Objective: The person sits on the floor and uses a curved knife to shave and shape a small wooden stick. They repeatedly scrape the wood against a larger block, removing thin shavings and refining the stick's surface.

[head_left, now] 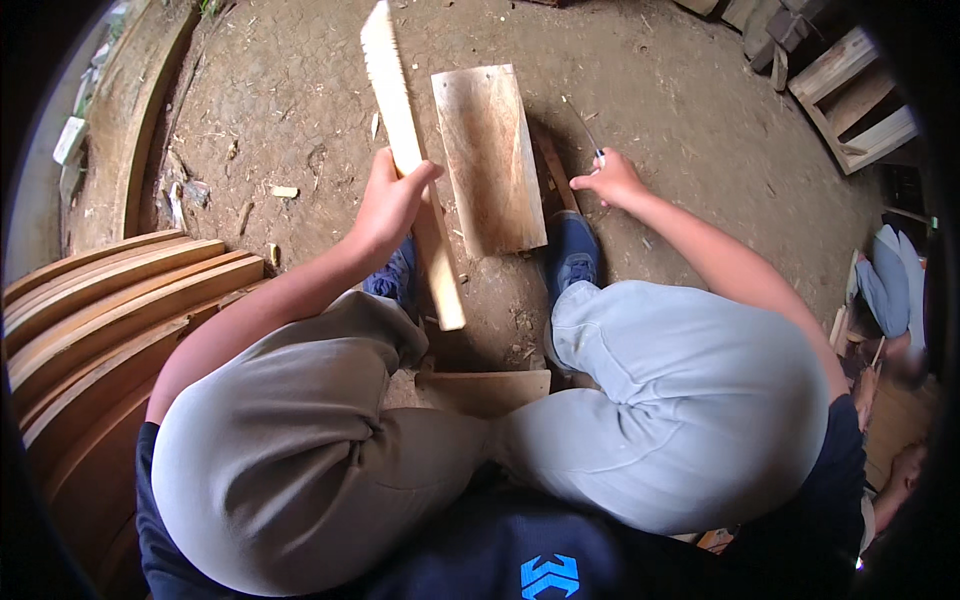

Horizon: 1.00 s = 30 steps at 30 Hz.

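Left hand [390, 205] fingers wrap wooden strip [398, 110]; right hand [614, 182] fingers curl round slim tool [600, 158]. Risk: one-handed hold may let strip twist if grip loosens.

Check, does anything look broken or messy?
Yes: the long pale wooden strip in the left hand has a ragged upper-left edge, unlike its smoother right edge. Pale wood chips litter the brown dirt floor.

Blue angular emblem [550, 577] on dark shirt [455, 550]; no legible text.
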Each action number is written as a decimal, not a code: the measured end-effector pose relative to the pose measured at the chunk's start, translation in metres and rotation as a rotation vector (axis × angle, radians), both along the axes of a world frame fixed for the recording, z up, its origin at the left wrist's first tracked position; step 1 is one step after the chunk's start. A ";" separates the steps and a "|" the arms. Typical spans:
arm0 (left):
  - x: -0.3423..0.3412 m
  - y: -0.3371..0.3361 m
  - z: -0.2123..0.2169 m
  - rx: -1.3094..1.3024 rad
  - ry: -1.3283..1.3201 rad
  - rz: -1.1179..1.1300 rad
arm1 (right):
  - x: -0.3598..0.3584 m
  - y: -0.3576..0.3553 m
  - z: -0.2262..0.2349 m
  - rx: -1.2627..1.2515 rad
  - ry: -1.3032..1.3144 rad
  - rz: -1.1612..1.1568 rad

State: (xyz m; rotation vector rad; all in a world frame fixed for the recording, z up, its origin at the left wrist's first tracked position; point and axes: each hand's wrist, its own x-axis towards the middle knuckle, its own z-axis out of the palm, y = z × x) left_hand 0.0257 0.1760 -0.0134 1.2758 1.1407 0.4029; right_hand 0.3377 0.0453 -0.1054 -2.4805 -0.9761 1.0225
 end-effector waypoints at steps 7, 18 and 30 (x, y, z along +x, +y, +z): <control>-0.025 0.023 -0.044 0.041 0.154 0.147 | -0.024 0.003 -0.053 0.060 -0.236 0.139; -0.052 0.042 -0.072 -0.065 0.101 0.256 | -0.017 0.009 -0.036 0.307 -0.239 -0.048; -0.116 0.188 -0.038 0.057 0.468 -0.121 | 0.018 0.042 0.018 0.360 -0.094 -0.341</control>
